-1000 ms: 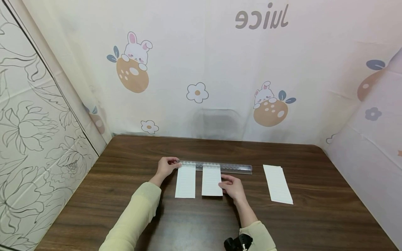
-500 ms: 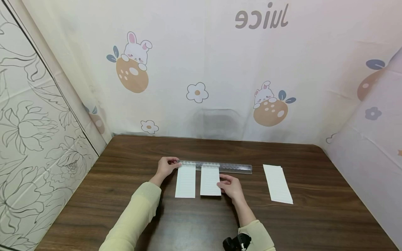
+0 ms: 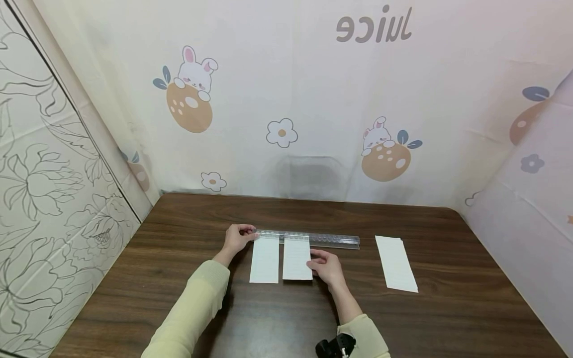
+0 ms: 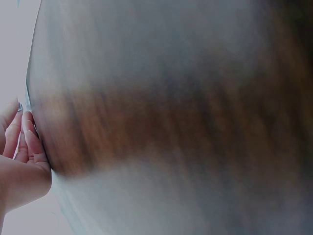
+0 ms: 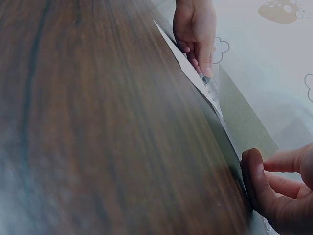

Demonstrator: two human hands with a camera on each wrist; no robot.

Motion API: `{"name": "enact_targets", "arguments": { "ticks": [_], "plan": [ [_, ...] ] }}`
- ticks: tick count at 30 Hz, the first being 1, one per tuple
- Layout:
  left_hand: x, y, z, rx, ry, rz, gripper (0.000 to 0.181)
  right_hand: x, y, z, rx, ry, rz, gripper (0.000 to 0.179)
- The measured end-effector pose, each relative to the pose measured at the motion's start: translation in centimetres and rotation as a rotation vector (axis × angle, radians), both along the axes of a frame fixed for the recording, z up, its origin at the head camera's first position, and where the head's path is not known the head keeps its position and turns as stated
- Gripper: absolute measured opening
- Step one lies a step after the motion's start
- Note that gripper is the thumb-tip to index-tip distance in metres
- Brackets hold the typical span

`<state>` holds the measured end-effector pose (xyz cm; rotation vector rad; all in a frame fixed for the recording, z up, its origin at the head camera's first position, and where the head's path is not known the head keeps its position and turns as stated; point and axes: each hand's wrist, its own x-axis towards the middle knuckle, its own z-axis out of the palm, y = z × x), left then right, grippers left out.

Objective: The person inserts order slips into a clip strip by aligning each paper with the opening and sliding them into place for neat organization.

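My left hand pinches the left end of a clear plastic ruler that lies crosswise on the table; the left wrist view shows this hand only at its edge. One white lined paper slip lies flat, its top end meeting the ruler near that hand. To its right, a second lined paper slip also has its top end at the ruler. My right hand pinches this slip's right edge between thumb and fingers. In the right wrist view the held slip stands tilted up from the tabletop.
A small stack of white paper slips lies slightly askew to the right on the brown wooden table. Behind the table hangs a pale printed curtain. A black wrist camera sits on my right sleeve.
My right hand and the slip it pinches have slid a little left, narrowing the gap to the first slip. The left hand and ruler stay in place.
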<state>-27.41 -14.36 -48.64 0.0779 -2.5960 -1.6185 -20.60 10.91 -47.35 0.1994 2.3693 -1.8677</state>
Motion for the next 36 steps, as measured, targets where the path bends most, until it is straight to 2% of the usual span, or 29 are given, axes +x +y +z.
{"name": "enact_targets", "arguments": {
  "ticks": [36],
  "plan": [
    [-0.1,0.0,-0.1,0.014,-0.005,0.004,0.016,-0.2,-1.1,-0.3,0.001,0.023,0.014,0.035]
  ]
}}
